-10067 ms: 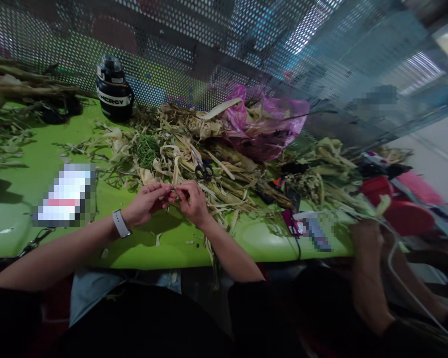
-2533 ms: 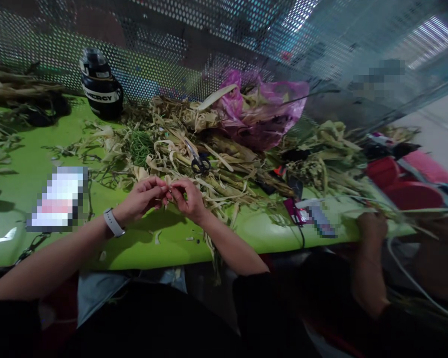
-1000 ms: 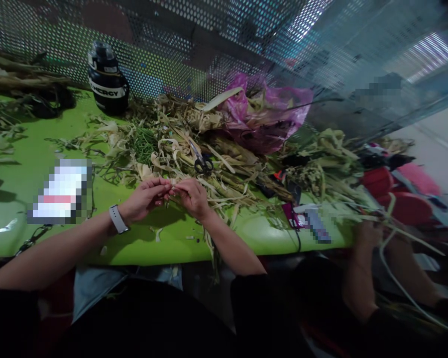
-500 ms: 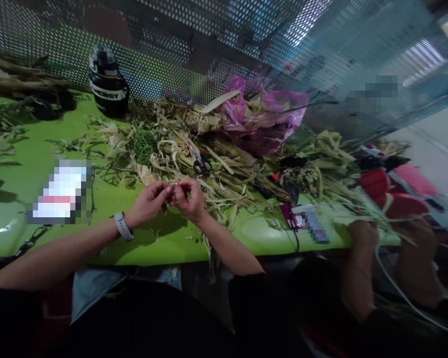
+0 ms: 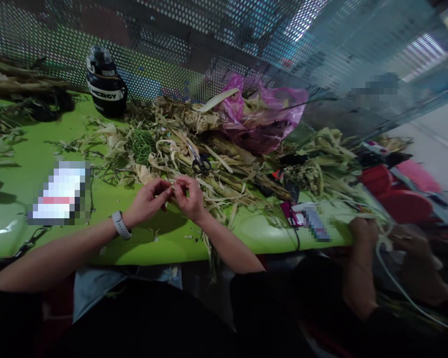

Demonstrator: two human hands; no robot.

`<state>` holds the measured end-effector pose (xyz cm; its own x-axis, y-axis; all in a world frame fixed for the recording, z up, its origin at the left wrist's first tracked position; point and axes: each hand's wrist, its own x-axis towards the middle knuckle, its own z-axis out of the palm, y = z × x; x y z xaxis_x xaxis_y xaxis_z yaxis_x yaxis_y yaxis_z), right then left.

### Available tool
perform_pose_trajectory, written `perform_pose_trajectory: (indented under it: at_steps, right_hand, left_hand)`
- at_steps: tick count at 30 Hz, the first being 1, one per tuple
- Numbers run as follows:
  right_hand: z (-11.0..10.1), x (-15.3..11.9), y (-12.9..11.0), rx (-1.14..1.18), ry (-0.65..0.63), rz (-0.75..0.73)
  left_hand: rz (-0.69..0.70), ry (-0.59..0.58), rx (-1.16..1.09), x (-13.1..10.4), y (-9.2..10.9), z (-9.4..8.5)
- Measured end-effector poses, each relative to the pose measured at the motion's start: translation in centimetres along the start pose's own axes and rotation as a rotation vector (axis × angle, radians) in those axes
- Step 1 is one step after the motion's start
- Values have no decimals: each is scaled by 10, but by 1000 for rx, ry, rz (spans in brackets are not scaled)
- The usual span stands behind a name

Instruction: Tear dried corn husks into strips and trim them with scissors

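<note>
My left hand [image 5: 151, 199] and my right hand [image 5: 188, 197] meet over the front of the green table [image 5: 134, 251], fingertips pinched close together. Between them is something small and pale that is too small to name. Just beyond the fingers spreads a heap of dry plant strips and husks [image 5: 220, 184]. Black-handled scissors [image 5: 201, 164] lie on that heap, a little past my right hand. A bunch of thin green stems [image 5: 142, 144] rests on it farther back. Small pale scraps lie on the table below my hands.
A black bottle [image 5: 106, 87] stands at the back left, with a phone [image 5: 61, 191] nearer me. Behind the heap sits a pink plastic bag [image 5: 269, 114] against a perforated metal screen [image 5: 164, 44]. Another phone [image 5: 315, 223] lies right; beyond it, another person's hands [image 5: 364, 231] work with pale strips.
My hands stay together, with only slight finger movement. At the right, the other person's hands have shifted a little, and the pale strips by them have moved.
</note>
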<state>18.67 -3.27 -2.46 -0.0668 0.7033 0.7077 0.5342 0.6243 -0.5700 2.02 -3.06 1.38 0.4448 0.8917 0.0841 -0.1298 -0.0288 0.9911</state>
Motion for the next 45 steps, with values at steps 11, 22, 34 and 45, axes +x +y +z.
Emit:
perform_pose_trajectory:
  at_steps: [11, 22, 34, 45]
  right_hand:
    - [-8, 7, -9, -70, -51, -58]
    - [-9, 11, 4, -129, -114, -245]
    - [1, 6, -8, -48, -45, -62]
    - [0, 8, -12, -41, -89, 36]
  left_hand:
    - [-128, 98, -194, 1, 6, -1]
    - [-264, 85, -347, 5, 8, -9]
    - [-33, 81, -8, 5, 3, -4]
    - [63, 145, 264, 4, 2, -5]
